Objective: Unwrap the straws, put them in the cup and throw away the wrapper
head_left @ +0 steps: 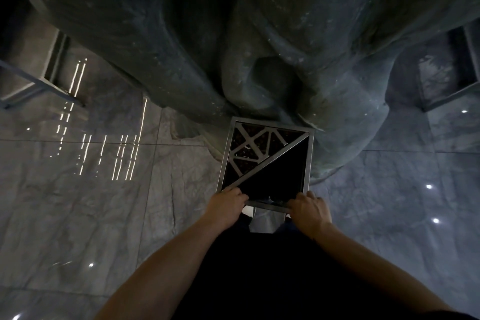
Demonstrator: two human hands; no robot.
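One square metal bin (265, 161) stood upright on the glossy stone floor (104, 202), its top split along a diagonal into a lattice grille and a dark open triangle. Two hands worked at its near rim: the left hand (225, 206) and right hand (309, 209) both had fingers curled at the edge, a small glinting scrap between them, too dim to identify. No writing was readable.

Head view, steeply downward, near bin (265, 161)
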